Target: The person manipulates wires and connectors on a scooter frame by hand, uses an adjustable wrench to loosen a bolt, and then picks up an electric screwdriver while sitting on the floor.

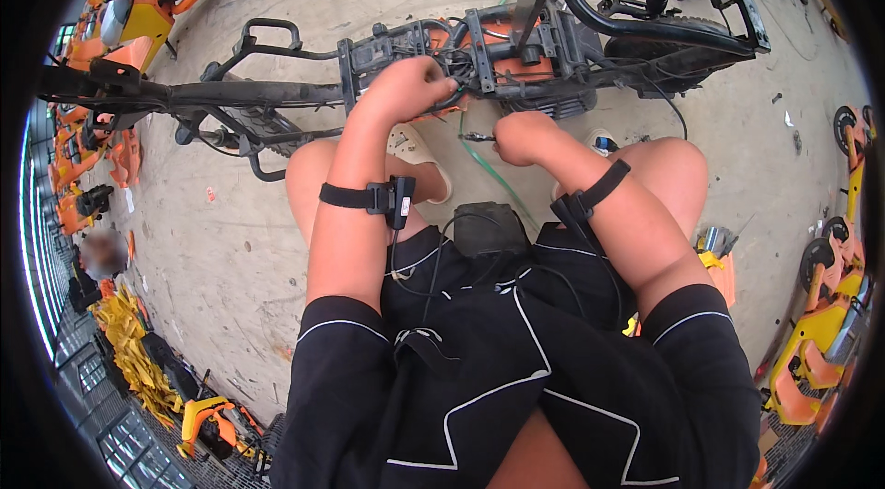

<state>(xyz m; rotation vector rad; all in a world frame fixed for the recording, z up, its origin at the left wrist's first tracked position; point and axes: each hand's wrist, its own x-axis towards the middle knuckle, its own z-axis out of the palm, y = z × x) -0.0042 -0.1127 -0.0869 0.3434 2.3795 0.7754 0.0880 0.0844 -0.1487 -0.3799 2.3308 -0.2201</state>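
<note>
Black bike frame [478,47] — where is it?

Across the concrete floor [230,268], with the person's knees [679,166] at its near side.

And the left hand [410,91]?

At the frame's middle, near the dark cables [451,60], fingers curled in — I can't tell whether they pinch anything.

Right hand [525,137]?

Just on the frame's near side, fingers closed round a small metal tool [478,137].

Anything else around the frame?

Orange panel [524,70] inside its middle, green hose [491,170] on the floor at its near side, black wheel [641,47] toward its right end.
</note>
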